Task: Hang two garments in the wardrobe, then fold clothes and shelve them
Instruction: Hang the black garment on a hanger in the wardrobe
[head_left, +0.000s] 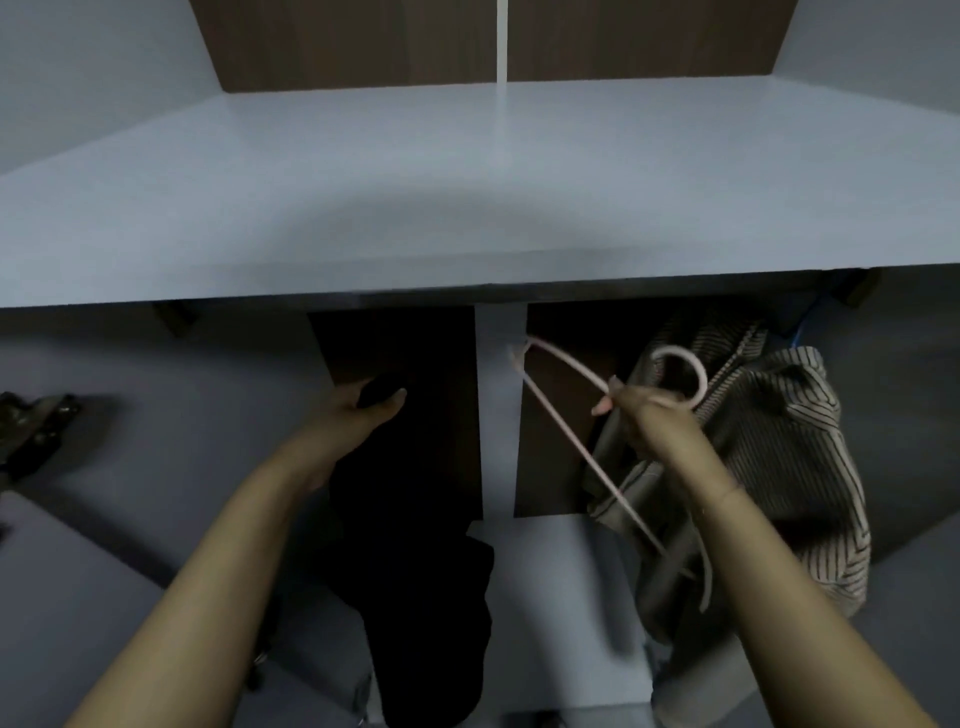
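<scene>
The left hand (371, 405) has its fingers closed on the top of a black garment (415, 571), which hangs down in front of the wardrobe's lower opening; the right hand (644, 415) pinches a pale pink hanger (566, 431) just below its hook, beside a striped garment (779, 467) already hanging; the step seems to be dressing the hanger; better to feed one arm into the neckline first, keeping the cloth taut.

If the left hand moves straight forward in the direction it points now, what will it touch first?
The left hand, gripping the black garment, points up and away into the dark wardrobe compartment under the grey shelf. Probably it would meet the brown back panel first; nothing else shows there, but the depth is unclear.
</scene>
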